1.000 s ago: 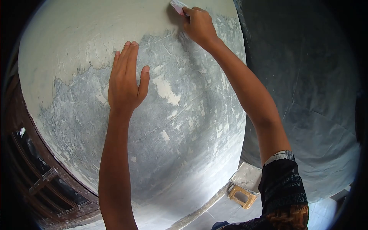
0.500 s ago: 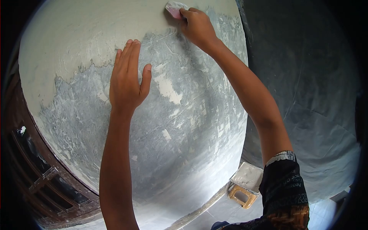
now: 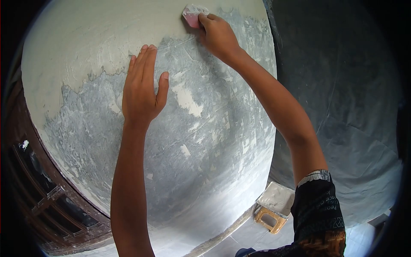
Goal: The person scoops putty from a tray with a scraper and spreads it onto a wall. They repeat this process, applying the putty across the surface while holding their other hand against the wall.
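Observation:
My right hand (image 3: pixel 220 37) grips a pink putty scraper (image 3: pixel 192 18) with white paste along its upper edge, held against the wall near the top. My left hand (image 3: pixel 142 85) lies flat on the wall (image 3: pixel 184 141), its fingers stretched upward and the thumb apart, holding nothing. Across the upper part of the wall runs a smooth cream coat of putty (image 3: pixel 94 43) with a ragged lower border. Below that border the surface is grey, with scattered white patches. My left fingertips reach the border.
At the lower right a tray of pale putty (image 3: pixel 276 198) rests on a yellowish plastic stool (image 3: pixel 270 220) on the tiled floor. A dark wooden frame with panes (image 3: pixel 47 192) borders the wall at left. Dark sheeting (image 3: pixel 342 103) hangs at right.
My right hand and the scraper have shifted slightly left and down, and the scraper's pink face shows more. My left hand stays in place.

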Demonstrator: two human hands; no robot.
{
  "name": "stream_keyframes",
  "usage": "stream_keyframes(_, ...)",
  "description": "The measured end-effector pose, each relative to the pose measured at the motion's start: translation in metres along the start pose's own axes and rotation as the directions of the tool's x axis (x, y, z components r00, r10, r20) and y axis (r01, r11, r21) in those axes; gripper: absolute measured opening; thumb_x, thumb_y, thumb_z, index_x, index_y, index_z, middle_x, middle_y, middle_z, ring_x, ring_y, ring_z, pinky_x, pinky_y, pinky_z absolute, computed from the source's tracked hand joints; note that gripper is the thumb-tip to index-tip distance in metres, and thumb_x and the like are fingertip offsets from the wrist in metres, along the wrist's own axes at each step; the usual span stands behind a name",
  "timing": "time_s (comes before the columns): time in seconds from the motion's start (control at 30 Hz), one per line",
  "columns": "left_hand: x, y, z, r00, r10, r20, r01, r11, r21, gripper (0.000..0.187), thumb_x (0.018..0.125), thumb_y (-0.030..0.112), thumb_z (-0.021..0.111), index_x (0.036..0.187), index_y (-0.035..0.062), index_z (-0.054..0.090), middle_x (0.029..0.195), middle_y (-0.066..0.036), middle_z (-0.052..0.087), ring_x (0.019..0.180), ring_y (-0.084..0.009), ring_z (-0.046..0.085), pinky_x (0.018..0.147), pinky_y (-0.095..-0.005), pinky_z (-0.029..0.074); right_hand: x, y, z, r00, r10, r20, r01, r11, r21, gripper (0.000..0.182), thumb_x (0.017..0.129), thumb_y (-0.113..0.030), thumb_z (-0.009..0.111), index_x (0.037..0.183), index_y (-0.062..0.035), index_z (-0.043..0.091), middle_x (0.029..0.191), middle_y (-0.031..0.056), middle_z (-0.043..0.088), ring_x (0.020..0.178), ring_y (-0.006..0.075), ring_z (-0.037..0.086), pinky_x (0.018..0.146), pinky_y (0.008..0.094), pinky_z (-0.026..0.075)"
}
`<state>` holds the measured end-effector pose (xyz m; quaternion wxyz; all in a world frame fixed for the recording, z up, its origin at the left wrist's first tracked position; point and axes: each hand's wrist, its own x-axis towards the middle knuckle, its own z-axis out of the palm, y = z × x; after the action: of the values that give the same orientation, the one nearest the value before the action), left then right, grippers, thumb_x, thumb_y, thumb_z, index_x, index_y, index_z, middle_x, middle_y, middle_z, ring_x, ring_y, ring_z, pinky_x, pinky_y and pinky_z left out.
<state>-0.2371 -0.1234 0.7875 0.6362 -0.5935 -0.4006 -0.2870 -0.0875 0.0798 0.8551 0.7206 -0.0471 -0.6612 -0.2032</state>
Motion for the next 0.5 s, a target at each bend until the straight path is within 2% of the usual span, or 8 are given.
stream_keyframes(0.07, -0.001, 0.001, -0.001, 1.0, -0.002, 0.003, 0.002, 1.0, -0.011, 0.049, 0.097, 0.02, 0.053, 0.138, -0.0069, 0.05, 0.138, -0.024, 0.058, 0.137, -0.037, 0.049, 0.116, -0.0519, 0.034, -0.041, -0.029, -0.009, 0.995, -0.035, 0.099, 0.032, 0.999, 0.024, 0.026, 0.077, 0.0, 0.067, 0.103, 0.0016, 0.062, 0.093, 0.0169, 0.064, 0.094, 0.0368, 0.065, 0.078, 0.0453, 0.056)
stream_keyframes(0.13, 0.0, 0.002, -0.003, 1.0, 0.002, 0.0, -0.002, 1.0, -0.022, 0.049, 0.097, 0.02, 0.054, 0.138, -0.0068, 0.05, 0.138, -0.024, 0.058, 0.137, -0.0368, 0.05, 0.117, -0.0517, 0.034, -0.075, -0.058, -0.03, 0.985, -0.061, 0.163, 0.039, 0.99, 0.136, 0.031, 0.077, 0.001, 0.067, 0.107, 0.0016, 0.061, 0.097, 0.0163, 0.064, 0.096, 0.036, 0.064, 0.078, 0.0445, 0.056)
stream_keyframes(0.17, 0.001, 0.001, -0.003, 1.0, 0.002, -0.003, -0.002, 1.0, -0.022, 0.049, 0.097, 0.02, 0.054, 0.138, -0.0068, 0.05, 0.138, -0.024, 0.058, 0.137, -0.0368, 0.05, 0.117, -0.0517, 0.034, -0.081, -0.064, -0.04, 0.989, -0.081, 0.124, 0.057, 0.981, 0.183, 0.029, 0.077, 0.001, 0.067, 0.105, 0.0013, 0.062, 0.09, 0.0155, 0.063, 0.089, 0.0351, 0.065, 0.074, 0.0442, 0.056)
stream_keyframes(0.2, 0.001, 0.001, -0.002, 1.0, 0.003, -0.003, -0.003, 1.0, -0.02, 0.049, 0.097, 0.02, 0.054, 0.138, -0.0069, 0.05, 0.138, -0.024, 0.058, 0.137, -0.0368, 0.05, 0.117, -0.0519, 0.034, -0.075, -0.061, -0.044, 0.989, -0.083, 0.124, 0.059, 0.981, 0.183, 0.029, 0.077, 0.001, 0.067, 0.105, 0.0013, 0.062, 0.09, 0.0155, 0.063, 0.089, 0.0351, 0.065, 0.074, 0.0442, 0.056)
stream_keyframes(0.3, 0.0, 0.001, -0.001, 1.0, 0.008, 0.002, -0.008, 1.0, -0.011, 0.049, 0.097, 0.019, 0.054, 0.138, -0.007, 0.05, 0.137, -0.024, 0.058, 0.136, -0.0371, 0.05, 0.116, -0.0524, 0.034, -0.043, -0.04, -0.045, 0.998, 0.061, -0.01, -0.058, 0.979, 0.196, 0.021, 0.08, 0.001, 0.064, 0.1, 0.0009, 0.063, 0.082, 0.0162, 0.063, 0.079, 0.0358, 0.065, 0.067, 0.045, 0.052)
stream_keyframes(0.43, 0.0, 0.001, -0.001, 1.0, 0.006, 0.003, -0.006, 1.0, 0.006, 0.048, 0.097, 0.019, 0.053, 0.138, -0.007, 0.051, 0.137, -0.024, 0.058, 0.136, -0.0376, 0.05, 0.116, -0.0533, 0.034, -0.028, -0.015, -0.025, 0.995, 0.097, -0.024, -0.095, 0.991, 0.099, 0.016, 0.082, 0.0, 0.062, 0.098, 0.0013, 0.062, 0.085, 0.0168, 0.063, 0.082, 0.0376, 0.064, 0.07, 0.0473, 0.053)
stream_keyframes(0.5, 0.0, 0.0, -0.001, 1.0, 0.002, 0.0, -0.002, 1.0, -0.009, 0.048, 0.097, 0.019, 0.053, 0.138, -0.007, 0.05, 0.137, -0.024, 0.058, 0.136, -0.0376, 0.05, 0.116, -0.0534, 0.034, -0.05, -0.024, -0.016, 0.993, 0.064, 0.096, -0.069, 0.997, 0.047, 0.02, 0.081, 0.001, 0.061, 0.101, 0.0017, 0.061, 0.087, 0.0172, 0.063, 0.085, 0.0377, 0.064, 0.073, 0.0474, 0.053)
